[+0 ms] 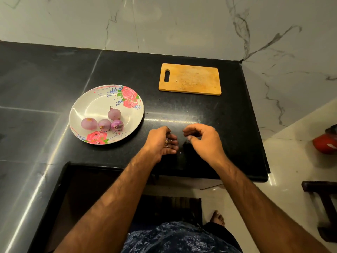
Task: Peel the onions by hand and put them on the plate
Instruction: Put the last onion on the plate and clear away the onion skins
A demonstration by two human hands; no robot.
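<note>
Onions [104,124], four, peeled: on floral plate [83,106], near side. Left hand [161,141]: just right of plate, nearer it; fingers curled round apparent peel scraps [166,142]. Right hand [203,138]: farther right; fingers loosely curled, holding nothing visible.

Four onions [114,114] on one plate [87,99], left of the left hand [160,141]; one board [189,79] beyond the right hand [204,139]; two hands in all.

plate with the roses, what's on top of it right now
Four small purple onions sit clustered on the plate. The plate surface beneath them is covered.
</note>
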